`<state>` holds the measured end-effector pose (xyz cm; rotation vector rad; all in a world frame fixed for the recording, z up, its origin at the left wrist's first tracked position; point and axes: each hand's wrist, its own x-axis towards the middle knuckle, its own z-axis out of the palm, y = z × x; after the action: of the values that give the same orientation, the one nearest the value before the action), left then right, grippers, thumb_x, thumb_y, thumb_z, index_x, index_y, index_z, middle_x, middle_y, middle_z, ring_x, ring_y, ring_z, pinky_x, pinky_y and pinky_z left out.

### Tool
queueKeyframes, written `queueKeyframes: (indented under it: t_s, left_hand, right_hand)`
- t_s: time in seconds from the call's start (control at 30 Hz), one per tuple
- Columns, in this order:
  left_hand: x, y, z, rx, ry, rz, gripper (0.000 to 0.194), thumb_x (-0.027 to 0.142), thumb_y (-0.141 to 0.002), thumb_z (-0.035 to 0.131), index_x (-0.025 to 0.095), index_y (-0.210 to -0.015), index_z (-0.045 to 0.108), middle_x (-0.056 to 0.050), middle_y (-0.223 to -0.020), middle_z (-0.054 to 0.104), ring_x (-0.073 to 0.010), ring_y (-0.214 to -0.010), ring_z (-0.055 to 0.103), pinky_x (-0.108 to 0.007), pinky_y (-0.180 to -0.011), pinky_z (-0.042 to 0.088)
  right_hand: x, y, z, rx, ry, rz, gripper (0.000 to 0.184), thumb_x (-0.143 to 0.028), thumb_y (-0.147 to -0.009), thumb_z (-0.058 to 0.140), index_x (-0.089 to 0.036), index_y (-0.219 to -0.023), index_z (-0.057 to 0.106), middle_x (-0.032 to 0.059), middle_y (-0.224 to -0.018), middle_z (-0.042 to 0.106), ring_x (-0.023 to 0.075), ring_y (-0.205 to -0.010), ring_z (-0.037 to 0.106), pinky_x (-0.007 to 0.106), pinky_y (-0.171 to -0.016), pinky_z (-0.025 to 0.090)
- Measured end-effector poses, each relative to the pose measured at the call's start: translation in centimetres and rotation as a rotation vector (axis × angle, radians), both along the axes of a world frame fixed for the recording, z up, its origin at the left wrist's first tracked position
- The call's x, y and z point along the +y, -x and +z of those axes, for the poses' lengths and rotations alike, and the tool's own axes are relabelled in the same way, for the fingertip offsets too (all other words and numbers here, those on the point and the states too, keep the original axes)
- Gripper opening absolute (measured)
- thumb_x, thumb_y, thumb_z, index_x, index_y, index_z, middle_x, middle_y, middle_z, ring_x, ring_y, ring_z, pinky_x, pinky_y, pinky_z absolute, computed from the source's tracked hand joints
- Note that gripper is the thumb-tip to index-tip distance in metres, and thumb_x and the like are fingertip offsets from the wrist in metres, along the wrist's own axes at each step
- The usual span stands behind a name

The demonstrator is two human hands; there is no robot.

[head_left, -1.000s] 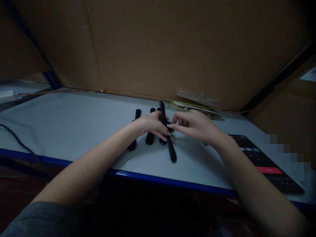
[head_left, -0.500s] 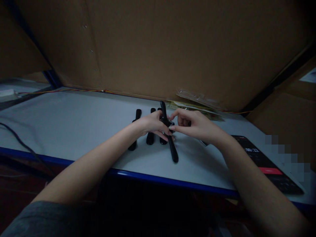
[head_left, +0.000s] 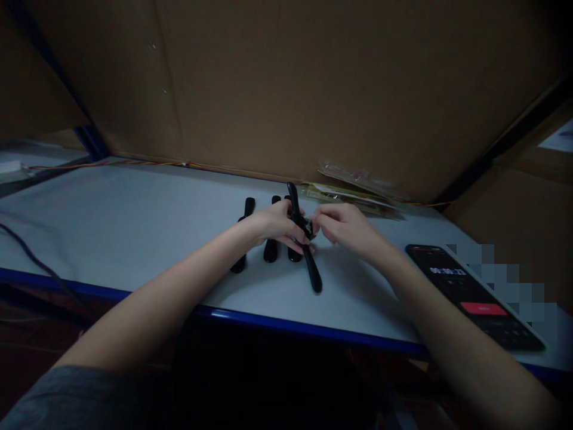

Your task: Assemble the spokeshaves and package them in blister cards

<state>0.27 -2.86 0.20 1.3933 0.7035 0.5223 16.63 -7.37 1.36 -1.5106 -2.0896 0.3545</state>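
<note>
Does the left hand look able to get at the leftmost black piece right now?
Probably yes. The left hand lies beside the leftmost black piece, its wrist over the piece's middle, nothing between them. But it seems busy on the long black piece and would have to let go first.

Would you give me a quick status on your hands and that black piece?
Left hand, right hand on long black piece, mid-length. Similar black pieces alongside.
</note>
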Motion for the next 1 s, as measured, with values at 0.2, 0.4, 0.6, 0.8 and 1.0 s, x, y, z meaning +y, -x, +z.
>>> queueKeyframes:
  t_s: [0.2, 0.4, 0.6, 0.8, 1.0]
  left_hand:
    - [0.3, 0.1, 0.0, 0.018, -0.002, -0.004, 0.066, -0.001, -0.051, 0.073, 0.011, -0.106, 0.039, -0.003, -0.072, 0.062, -0.0241, -0.065, 0.068, -0.044, -0.062, 0.056]
    - [0.0, 0.0, 0.0, 0.007, 0.002, -0.027, 0.061, -0.001, -0.052, 0.073, 0.012, -0.101, 0.04, -0.001, -0.068, 0.061, -0.0228, -0.063, 0.068, -0.039, -0.058, 0.056]
    - [-0.5, -0.3, 0.1, 0.004, -0.011, 0.055, 0.06, -0.005, -0.052, 0.069, 0.011, -0.102, 0.039, 0.0, -0.065, 0.061, -0.0207, -0.061, 0.067, -0.04, -0.059, 0.056]
    - [-0.1, -0.1, -0.3, -0.044, -0.041, 0.026, 0.064, 0.0, -0.051, 0.073, 0.012, -0.102, 0.038, 0.0, -0.067, 0.061, -0.0207, -0.063, 0.067, -0.041, -0.061, 0.056]
    - [0.3, 0.3, -0.2, 0.002, 0.013, -0.1, 0.066, 0.002, -0.053, 0.071, 0.012, -0.108, 0.036, 0.0, -0.07, 0.062, -0.024, -0.066, 0.068, -0.046, -0.069, 0.055]
  right_hand:
    - [-0.1, -1.9, 1.2, -0.116, -0.042, 0.243, 0.027, -0.03, -0.076, 0.058, -0.023, -0.101, 0.057, -0.0067, -0.054, 0.044, 0.0095, -0.051, 0.041, 0.023, -0.052, 0.027]
    - [-0.1, -1.1, 0.6, -0.296, -0.148, 0.158, 0.017, -0.037, -0.079, 0.053, -0.021, -0.083, 0.057, -0.0039, -0.054, 0.049, 0.0101, -0.051, 0.043, 0.024, -0.053, 0.025]
    - [-0.4, 1.0, -0.4, -0.325, -0.133, -0.093, 0.031, -0.034, -0.082, 0.041, -0.019, -0.059, 0.054, 0.0006, -0.052, 0.05, 0.0122, -0.051, 0.042, 0.026, -0.05, 0.019]
    - [0.1, 0.5, -0.3, -0.112, 0.051, -0.049, 0.036, -0.032, -0.082, 0.036, -0.018, -0.054, 0.052, 0.0002, -0.051, 0.049, 0.0113, -0.05, 0.043, 0.025, -0.05, 0.023]
    - [0.0, -1.7, 1.0, -0.199, -0.04, 0.166, 0.025, -0.043, -0.076, 0.056, -0.021, -0.088, 0.055, -0.0047, -0.056, 0.047, 0.0109, -0.051, 0.043, 0.023, -0.051, 0.025]
